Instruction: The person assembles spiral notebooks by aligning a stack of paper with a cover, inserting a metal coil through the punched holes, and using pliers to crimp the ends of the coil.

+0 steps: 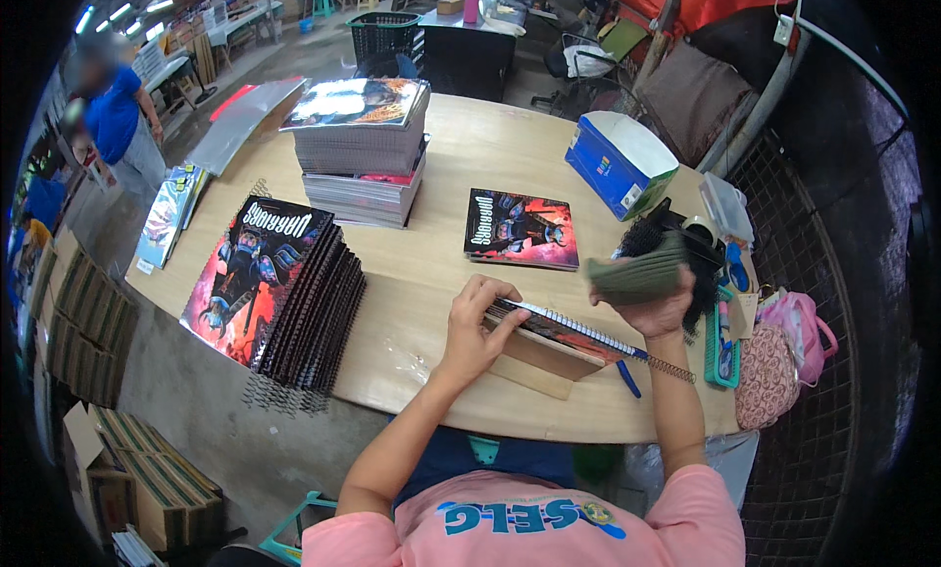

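My left hand (477,322) pinches the upper left end of a spiral notebook (564,330), held with its bound edge up against a wooden block (539,355). A dark wire coil (671,370) runs through the edge holes and sticks out past the notebook's right end. Beyond that end, my right hand (652,314) is raised, palm up, with a green ribbed cloth (637,273) across its fingers, slightly blurred. Just past the notebook lies a dark and red illustrated book (522,229). A small blue tool (628,379) rests beside the block.
Coil-bound notebooks (260,283) are stacked at the left, coils overhanging the edge. Behind them rises a tall pile of books (358,155). At the right are a blue box (618,165), black items (676,234), a teal basket (723,346) and a pink bag (799,332).
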{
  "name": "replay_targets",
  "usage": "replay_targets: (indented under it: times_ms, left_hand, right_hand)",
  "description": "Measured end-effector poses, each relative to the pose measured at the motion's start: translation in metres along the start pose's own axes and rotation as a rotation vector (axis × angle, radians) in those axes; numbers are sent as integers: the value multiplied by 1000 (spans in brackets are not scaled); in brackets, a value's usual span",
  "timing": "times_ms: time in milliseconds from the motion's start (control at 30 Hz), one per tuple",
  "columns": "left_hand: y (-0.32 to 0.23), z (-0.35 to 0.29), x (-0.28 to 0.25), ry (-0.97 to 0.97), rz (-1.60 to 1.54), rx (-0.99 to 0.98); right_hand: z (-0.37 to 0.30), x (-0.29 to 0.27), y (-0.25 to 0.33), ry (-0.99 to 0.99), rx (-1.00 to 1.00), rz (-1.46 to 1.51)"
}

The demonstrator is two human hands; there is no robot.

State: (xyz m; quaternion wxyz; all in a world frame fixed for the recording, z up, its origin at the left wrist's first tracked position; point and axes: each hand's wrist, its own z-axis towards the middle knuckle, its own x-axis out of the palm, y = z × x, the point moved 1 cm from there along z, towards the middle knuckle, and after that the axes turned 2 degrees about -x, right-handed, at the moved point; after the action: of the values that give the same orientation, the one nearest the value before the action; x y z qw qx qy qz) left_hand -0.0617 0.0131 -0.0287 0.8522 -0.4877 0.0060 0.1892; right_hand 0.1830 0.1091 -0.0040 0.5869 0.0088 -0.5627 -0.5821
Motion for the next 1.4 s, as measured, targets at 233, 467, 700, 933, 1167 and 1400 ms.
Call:
replay_targets:
  times_ms: [233, 467, 700, 933, 1167, 1400]
  left_hand:
    - [-1, 0, -1, -29, -31, -20]
    - [3, -1, 1, 4, -73, -88]
    - [1, -1, 0, 6, -82, -80]
    - [5, -3, 2, -50, -227, -147]
    - [23, -6, -7, -15, -383, -292]
    - [41, -2, -29, 56, -125, -81]
  right_hand:
    - [0, -15, -13, -148, 484, -1027]
    - [18, 1, -15, 91, 680, -1581]
    - [25, 9, -23, 59, 699, -1613]
    - [17, 5, -24, -21, 558, -1328]
    - [29, 19, -31, -13, 447, -1279]
    - [41, 23, -37, -19, 404, -1206]
